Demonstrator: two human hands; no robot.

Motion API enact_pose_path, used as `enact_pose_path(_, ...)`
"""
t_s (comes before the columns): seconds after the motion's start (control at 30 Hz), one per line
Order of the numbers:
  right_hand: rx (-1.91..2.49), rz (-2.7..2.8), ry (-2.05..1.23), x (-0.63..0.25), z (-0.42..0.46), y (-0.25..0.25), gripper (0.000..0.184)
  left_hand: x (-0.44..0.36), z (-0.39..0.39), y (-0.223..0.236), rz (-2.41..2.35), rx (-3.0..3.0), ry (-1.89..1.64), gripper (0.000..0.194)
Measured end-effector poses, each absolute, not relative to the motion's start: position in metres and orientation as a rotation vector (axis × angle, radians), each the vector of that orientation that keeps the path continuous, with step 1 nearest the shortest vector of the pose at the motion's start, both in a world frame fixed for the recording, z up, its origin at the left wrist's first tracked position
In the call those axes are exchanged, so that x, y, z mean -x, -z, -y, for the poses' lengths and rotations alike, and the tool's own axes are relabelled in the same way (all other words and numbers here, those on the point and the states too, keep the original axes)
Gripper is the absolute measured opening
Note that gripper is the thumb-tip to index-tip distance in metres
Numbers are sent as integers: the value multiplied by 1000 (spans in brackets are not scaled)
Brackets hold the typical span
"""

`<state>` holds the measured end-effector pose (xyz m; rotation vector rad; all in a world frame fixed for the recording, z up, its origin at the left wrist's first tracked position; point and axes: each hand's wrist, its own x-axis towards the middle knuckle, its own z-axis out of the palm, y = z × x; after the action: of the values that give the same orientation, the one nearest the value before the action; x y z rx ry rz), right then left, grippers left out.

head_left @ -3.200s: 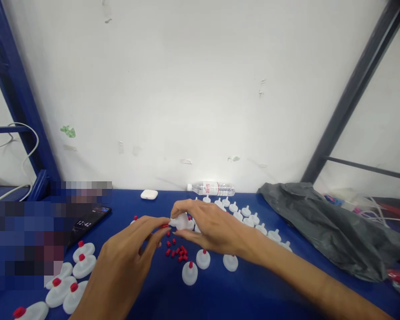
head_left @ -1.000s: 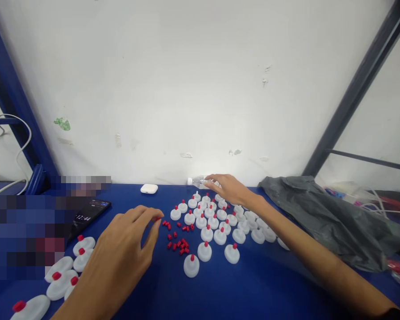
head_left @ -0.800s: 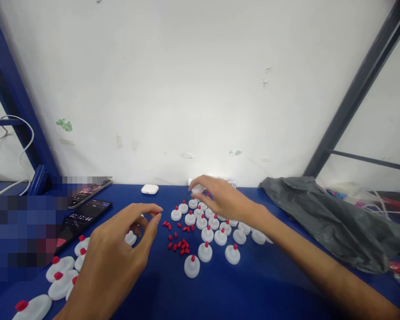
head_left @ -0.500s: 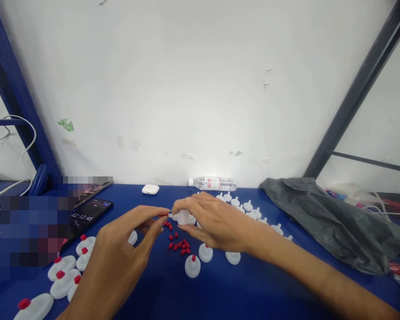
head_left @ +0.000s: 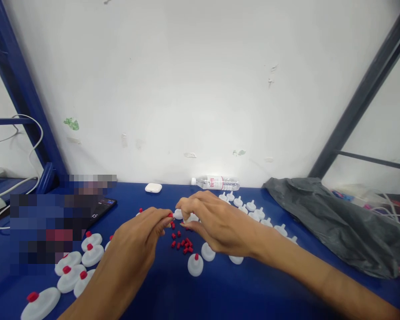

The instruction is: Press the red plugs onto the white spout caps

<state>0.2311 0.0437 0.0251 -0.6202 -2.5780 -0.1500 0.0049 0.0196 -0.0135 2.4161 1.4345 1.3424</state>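
My left hand [head_left: 142, 233] pinches a small red cap [head_left: 170, 215] between thumb and fingertips. Close to its right, my right hand [head_left: 210, 218] curls thumb and index finger around a white disc with a short spout [head_left: 187, 218], which the fingers partly cover. Another pale disc [head_left: 178, 214] shows between the two hands; whether it touches the cap I cannot tell. Below the hands lies a loose pile of red caps [head_left: 186, 244]. A white disc with a red cap on its spout [head_left: 195, 265] rests in front of them.
Several red-capped discs [head_left: 71, 278] lie at left, near a phone [head_left: 102, 211]. Uncapped spouted discs [head_left: 251, 205] spread at right. A water bottle [head_left: 216, 182] and a white case [head_left: 153, 188] are by the wall. Grey plastic sheeting [head_left: 330, 222] covers the right side.
The view has shifted slightly, so things appear further right. My left fingers have closed more tightly around the red cap, and the white disc's spout no longer shows clearly.
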Motion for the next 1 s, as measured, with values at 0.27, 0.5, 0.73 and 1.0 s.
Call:
enact_pose_path(0.27,498,2701,404,-228,-44,-25,29,-6,-7,16,-1390,-2369,-1218,37)
enact_pose_path(0.5,427,2707,472,-228,-45,-19,32,-5,-7,12,-1384,-2349,-1216,41)
enact_pose_path(0.73,484,2745,510,-221,-43,-22,35,-6,-7,13,-1413,-2323,-1185,46)
enact_pose_path(1.0,726,2773,278,-244,-68,-34,23,-13,-24,40,-1848,-2468,-463,47)
